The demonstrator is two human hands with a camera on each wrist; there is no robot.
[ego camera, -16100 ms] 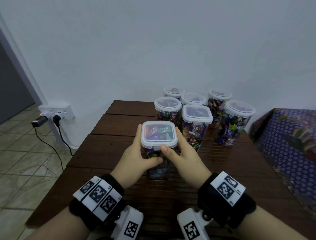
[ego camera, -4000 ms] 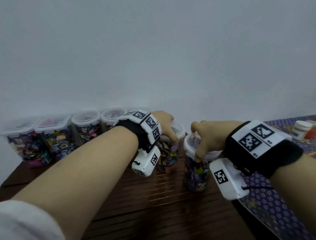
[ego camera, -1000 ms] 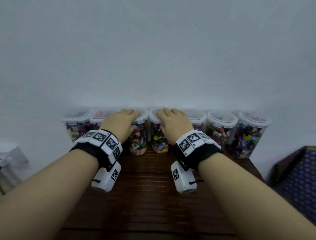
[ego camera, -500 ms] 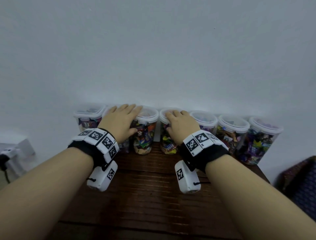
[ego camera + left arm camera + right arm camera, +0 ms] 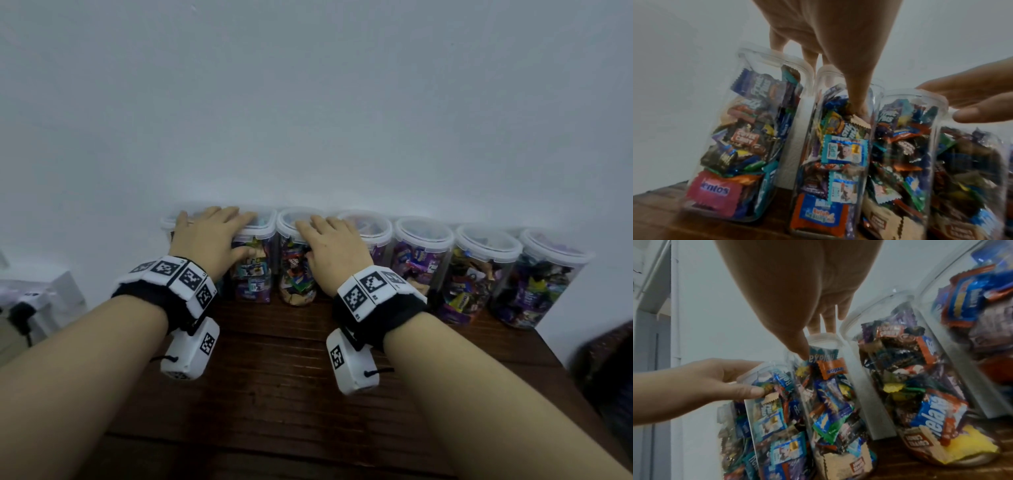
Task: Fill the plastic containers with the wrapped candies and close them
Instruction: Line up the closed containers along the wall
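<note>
A row of clear plastic containers (image 5: 423, 263) stands at the far edge of the dark wooden counter (image 5: 284, 377), against the pale wall (image 5: 308, 102). Each is packed with wrapped candies (image 5: 842, 151) and carries a translucent lid (image 5: 424, 233).

Both forearms reach straight forward over the counter, palms down. The left hand (image 5: 209, 236) lies across the lids of the two leftmost containers, its fingers (image 5: 236, 216) straight and spread, the thumb pressed on the front wall of the second container (image 5: 253, 270). The right hand (image 5: 334, 250) rests on the third container (image 5: 294, 270), fingers stretched flat over its lid and reaching toward the fourth, the thumb on the front of the clear wall. Neither hand curls round anything; both simply press on top. Each wrist wears a black band with white marker tiles (image 5: 178, 277) and a white camera unit (image 5: 190, 353) slung below.

Three more lidded containers stand to the right, untouched, the last one (image 5: 537, 284) at the counter's right end. A white block with a dark plug (image 5: 20, 311) shows blurred at far left, and a dark patterned cloth (image 5: 609, 370) lies beyond the counter's right edge.
</note>
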